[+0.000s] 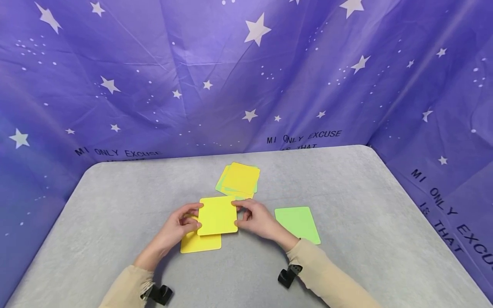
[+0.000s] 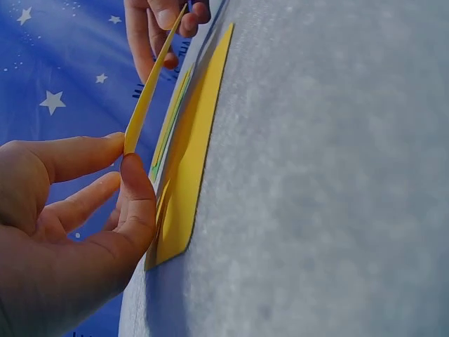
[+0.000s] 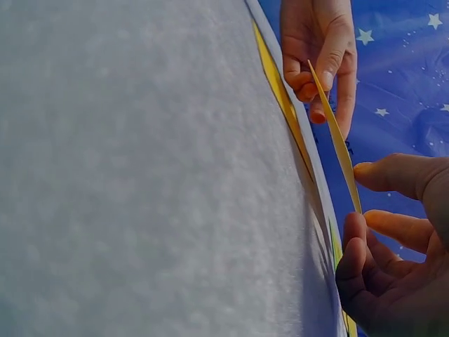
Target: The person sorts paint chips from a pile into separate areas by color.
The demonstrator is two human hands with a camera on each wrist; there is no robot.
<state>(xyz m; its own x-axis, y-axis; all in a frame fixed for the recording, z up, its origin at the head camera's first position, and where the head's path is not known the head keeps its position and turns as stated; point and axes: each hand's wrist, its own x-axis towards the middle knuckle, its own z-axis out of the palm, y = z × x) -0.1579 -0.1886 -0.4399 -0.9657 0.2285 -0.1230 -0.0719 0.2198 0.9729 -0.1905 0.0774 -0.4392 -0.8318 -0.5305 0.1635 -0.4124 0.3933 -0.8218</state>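
A square yellow card point(image 1: 218, 215) with rounded corners is held between both hands above the table. My left hand point(image 1: 178, 227) pinches its left edge between thumb and fingers. At the opposite edge my right hand point(image 1: 257, 219) grips it the same way. Both wrist views show the card edge-on, slightly bowed. Beneath it, partly covered in the head view, another yellow card point(image 1: 201, 244) lies on the table. To the right of my right hand lies a green card point(image 1: 297, 223), its lower left part hidden by the wrist.
A loose pile of yellow and green cards point(image 1: 242, 177) lies farther back on the grey table point(image 1: 366, 192), just beyond the held card. Purple star-printed cloth point(image 1: 215, 55) hangs behind the table and along its sides. Each wrist wears a black camera point(image 1: 286, 277).
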